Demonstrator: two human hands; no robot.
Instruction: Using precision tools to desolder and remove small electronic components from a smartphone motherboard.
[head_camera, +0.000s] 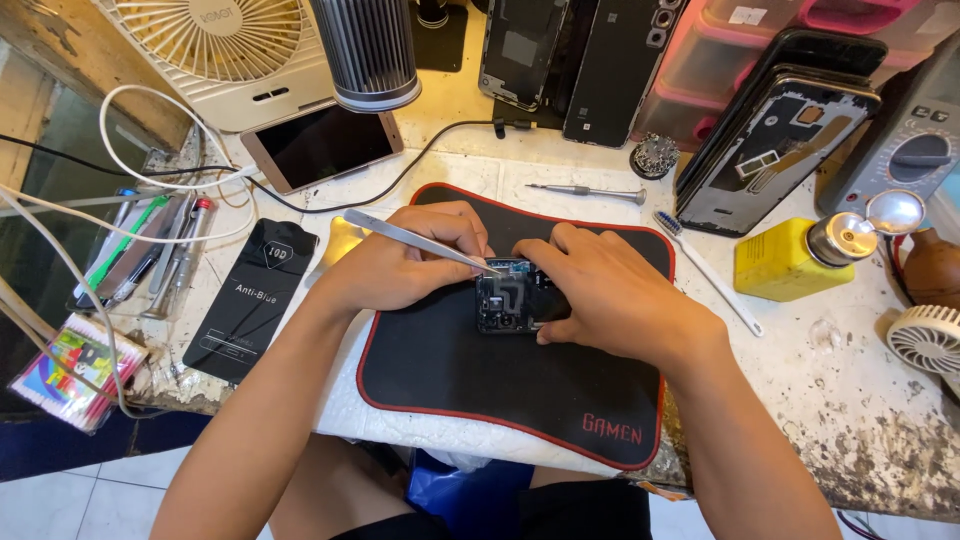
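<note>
Mid-repair, likely: left hand (400, 265) pinching tweezers (420, 242) into opened phone (510, 297); right hand (610, 295) clamped on it, on mat (480, 385); reassembly left.

Two fans (215, 45) (both white), one tweezers (415, 240).

left hand (400, 265) points tweezers (415, 240) into an opened phone (508, 300) steadied by right hand (610, 290) on a black mat (480, 380).

The right hand (610, 295) covers most of the opened phone (505, 298), so its right half cannot be seen. The tweezers' (420, 240) tip (too fine to resolve) blurs into the board. The multimeter (905, 140) is cut off by the right edge.
</note>
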